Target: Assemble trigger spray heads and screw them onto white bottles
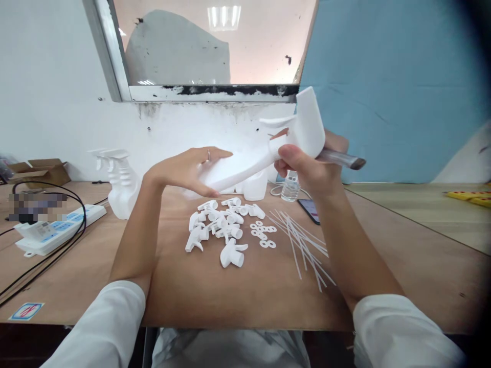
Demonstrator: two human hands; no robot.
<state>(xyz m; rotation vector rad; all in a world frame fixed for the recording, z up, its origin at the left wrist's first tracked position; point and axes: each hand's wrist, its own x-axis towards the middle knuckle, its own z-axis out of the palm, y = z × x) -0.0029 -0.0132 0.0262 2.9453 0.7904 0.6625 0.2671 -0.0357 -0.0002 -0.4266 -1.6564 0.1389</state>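
A white spray bottle (245,166) is held tilted above the table, its base to the left and its trigger head (309,125) up at the right. My left hand (184,168) grips the bottle's body, thumb below and fingers over the top. My right hand (310,163) is closed round the neck just under the trigger head. A greyish stick-like tool with a dark end (345,159) also pokes out of that hand; its kind is unclear. Below lie loose white trigger heads (232,253), small white washers (267,244) and thin white tubes (303,240).
Finished-looking spray bottles (121,179) stand at the left, and white bottles (255,186) at the back. Nearby are a clear bottle (290,188), a phone (310,210), a power strip (61,230) with black cables and a cardboard box (40,171).
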